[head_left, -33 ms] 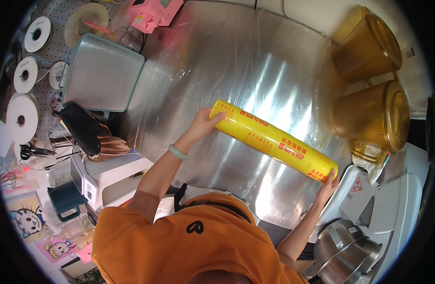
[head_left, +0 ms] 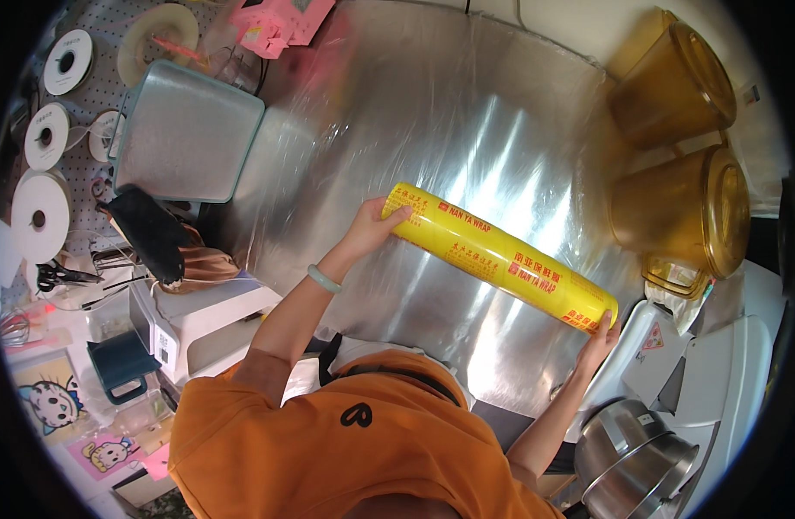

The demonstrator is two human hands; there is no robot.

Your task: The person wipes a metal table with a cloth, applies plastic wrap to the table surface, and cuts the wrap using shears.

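Note:
A long yellow roll of plastic wrap (head_left: 501, 257) with red print is held slantwise over the metal worktop, its left end farther from me than its right. My left hand (head_left: 376, 225) grips the left end, the thumb lying on top of it. Around the lower right end my right hand (head_left: 599, 343) is closed, its thumb on the upper side and its other fingers mostly hidden. A pale green bangle (head_left: 325, 278) circles my left wrist.
Clear film covers parts of the shiny worktop (head_left: 397, 112). Two amber lidded pitchers (head_left: 666, 208) stand at the right. Steel bowls (head_left: 622, 445) and a white machine (head_left: 726, 372) are at the lower right. A teal-rimmed tray (head_left: 190, 130), white spools (head_left: 41, 216) and a dark blue jug (head_left: 121, 363) are leftward.

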